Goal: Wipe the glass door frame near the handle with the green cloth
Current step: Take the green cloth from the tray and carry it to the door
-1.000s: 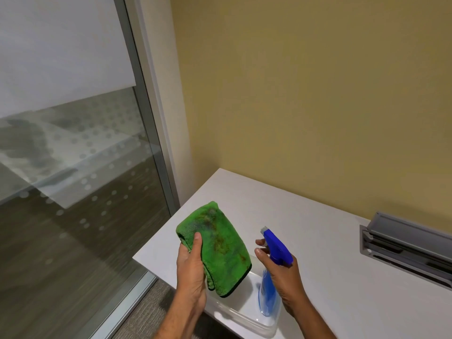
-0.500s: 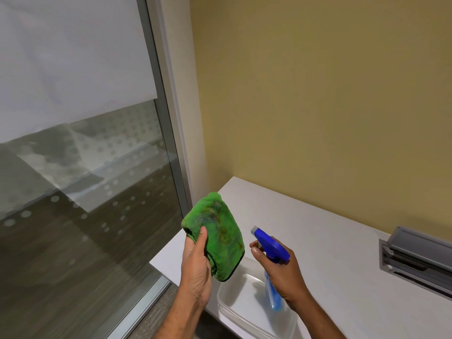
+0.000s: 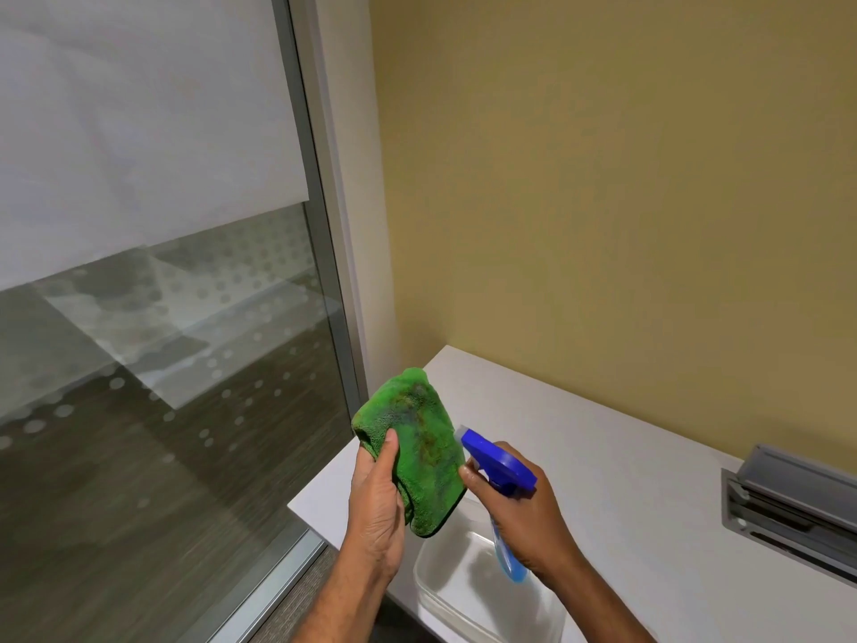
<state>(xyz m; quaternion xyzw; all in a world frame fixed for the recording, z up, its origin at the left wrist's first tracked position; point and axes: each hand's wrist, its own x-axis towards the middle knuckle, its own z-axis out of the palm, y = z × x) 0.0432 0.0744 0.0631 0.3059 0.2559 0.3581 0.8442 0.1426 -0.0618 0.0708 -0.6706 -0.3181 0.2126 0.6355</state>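
Still preparing: green cloth (image 3: 419,445) not yet touching any frame, no wiping begun, all of it left to do. Being held up over the near edge of the white desk (image 3: 603,457), just right of the grey metal frame (image 3: 324,252) of the glass panel (image 3: 153,364). No door handle showing anywhere in view.

Looking plush and folded double, a thick microfibre pile with dark brownish stains down the middle. Being pinched at its left edge by the left hand (image 3: 378,498), thumb pressed on the front, fingers curled behind.

Being faced at close range by the blue nozzle of the spray bottle (image 3: 503,475); right hand (image 3: 528,517) wrapping the neck, fingers closed, forefinger by the trigger. Judging from this, dampening the cloth first.

Below, a clear smooth plastic tub (image 3: 459,591) sitting on the matte desk; glass partly frosted, dotted lower down.
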